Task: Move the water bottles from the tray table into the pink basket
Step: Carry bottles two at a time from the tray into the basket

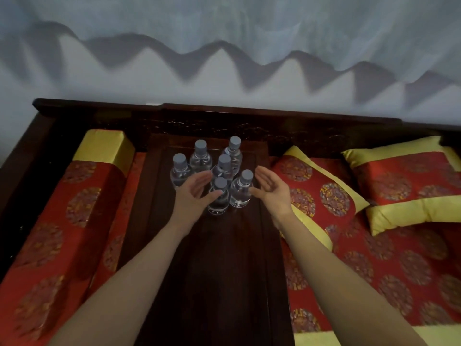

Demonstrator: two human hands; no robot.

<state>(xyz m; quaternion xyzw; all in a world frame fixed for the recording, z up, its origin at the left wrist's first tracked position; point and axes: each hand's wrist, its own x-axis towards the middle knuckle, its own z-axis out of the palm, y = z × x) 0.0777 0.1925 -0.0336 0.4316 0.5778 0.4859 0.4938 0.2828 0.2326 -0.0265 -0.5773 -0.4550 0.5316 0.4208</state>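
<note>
Left hand (197,191) partly hiding water bottles (240,193) (fingertips blurred), right hand (270,187) alongside

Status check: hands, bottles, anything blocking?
Both open: left hand, right hand, flanking the two nearest. Six water bottles upright on tray table, none gripped. No pink basket in view. Nothing blocking.

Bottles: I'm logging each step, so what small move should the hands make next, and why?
Probably close the left hand round the front bottle and the right hand round the right bottle. Both hands are open, flanking these two upright bottles at the near edge of the cluster, and neither is gripped yet.
</note>
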